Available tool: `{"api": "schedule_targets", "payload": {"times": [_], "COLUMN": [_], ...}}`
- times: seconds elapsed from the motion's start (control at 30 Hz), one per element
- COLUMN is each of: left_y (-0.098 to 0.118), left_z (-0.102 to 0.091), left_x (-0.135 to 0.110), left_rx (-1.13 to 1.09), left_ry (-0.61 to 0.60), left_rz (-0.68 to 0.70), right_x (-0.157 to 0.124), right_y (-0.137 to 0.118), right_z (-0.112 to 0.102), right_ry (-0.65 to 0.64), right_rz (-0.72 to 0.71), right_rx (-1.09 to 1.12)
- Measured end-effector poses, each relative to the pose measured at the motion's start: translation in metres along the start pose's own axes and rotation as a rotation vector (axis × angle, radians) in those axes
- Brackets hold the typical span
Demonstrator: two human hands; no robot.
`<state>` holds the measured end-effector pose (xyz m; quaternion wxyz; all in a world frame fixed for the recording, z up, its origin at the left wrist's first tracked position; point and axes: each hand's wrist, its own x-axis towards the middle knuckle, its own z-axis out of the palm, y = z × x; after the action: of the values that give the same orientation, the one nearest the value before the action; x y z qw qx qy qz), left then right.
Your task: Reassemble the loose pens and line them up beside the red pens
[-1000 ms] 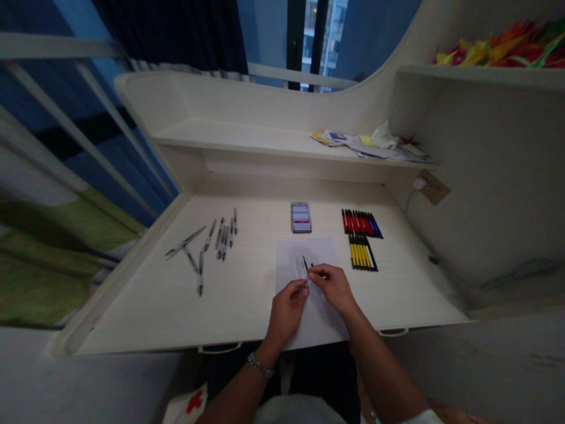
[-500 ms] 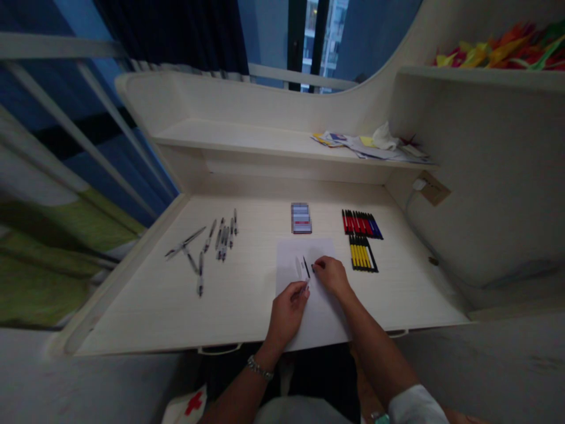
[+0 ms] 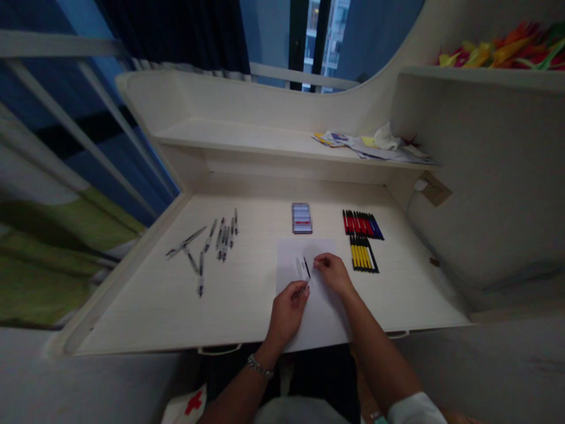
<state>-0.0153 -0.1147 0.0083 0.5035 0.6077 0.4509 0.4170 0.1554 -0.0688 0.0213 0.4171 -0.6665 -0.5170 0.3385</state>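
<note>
My left hand is closed over the lower part of a slim pen with a clear section and a dark one, which points up and away above a white sheet of paper. Just to the right, my right hand has its thumb and fingertips pinched together near the pen's upper end, apart from it. Whatever lies between those fingertips is too small to make out. The paper is spread under both hands, close to the desk's front edge.
Several clear pens lie scattered at the left. At the right are rows of red and blue pens and yellow pens. A small blurred box stands beyond the paper. Papers rest on the shelf.
My right hand has shifted slightly up and away from the pen. The small dark piece seen at its fingertips before is now hardly visible. My left hand keeps its place.
</note>
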Motion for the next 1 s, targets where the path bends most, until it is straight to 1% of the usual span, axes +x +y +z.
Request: {"api": "schedule_targets", "payload": {"times": [0.07, 0.1, 0.17, 0.23, 0.3, 0.4, 0.6, 0.7, 0.83, 0.93, 1.0], "left_y": [0.000, 0.000, 0.000, 0.000, 0.000, 0.001, 0.001, -0.001, -0.003, -0.003, -0.003], "left_z": [0.000, 0.001, 0.001, 0.002, 0.002, 0.001, 0.000, 0.000, 0.001, 0.000, 0.000], "left_x": [0.000, 0.001, 0.001, 0.001, 0.001, 0.000, 0.000, 0.000, 0.000, 0.000, 0.000], "left_rx": [0.001, 0.001, 0.004, 0.005, 0.004, 0.004, -0.006, -0.015, -0.038, -0.033, -0.017], "left_ry": [0.002, 0.003, 0.004, 0.000, -0.007, -0.010, -0.019, -0.024, -0.028, -0.028, -0.012], "left_rz": [0.001, 0.003, 0.009, 0.021, 0.031, 0.033, 0.033, 0.024, 0.022, 0.026, 0.019], "right_x": [-0.007, -0.011, -0.020, -0.028, -0.034, -0.038, -0.041, -0.043, -0.047, -0.045, -0.039], "right_y": [-0.006, -0.010, -0.018, -0.025, -0.029, -0.028, -0.020, -0.020, -0.021, -0.020, -0.016], "right_z": [-0.003, -0.004, -0.004, -0.003, -0.001, 0.001, 0.004, 0.003, -0.001, -0.005, -0.005], "right_ry": [-0.007, -0.004, 0.010, 0.014, 0.009, 0.003, -0.030, -0.061, -0.130, -0.180, -0.167], "right_rz": [-0.003, -0.006, -0.014, -0.009, 0.002, -0.009, -0.091, -0.119, -0.120, -0.135, -0.150], "right_rx": [0.225, 0.305, 0.395, 0.422, 0.413, 0.370, 0.265, 0.223, 0.163, 0.121, 0.086]}}
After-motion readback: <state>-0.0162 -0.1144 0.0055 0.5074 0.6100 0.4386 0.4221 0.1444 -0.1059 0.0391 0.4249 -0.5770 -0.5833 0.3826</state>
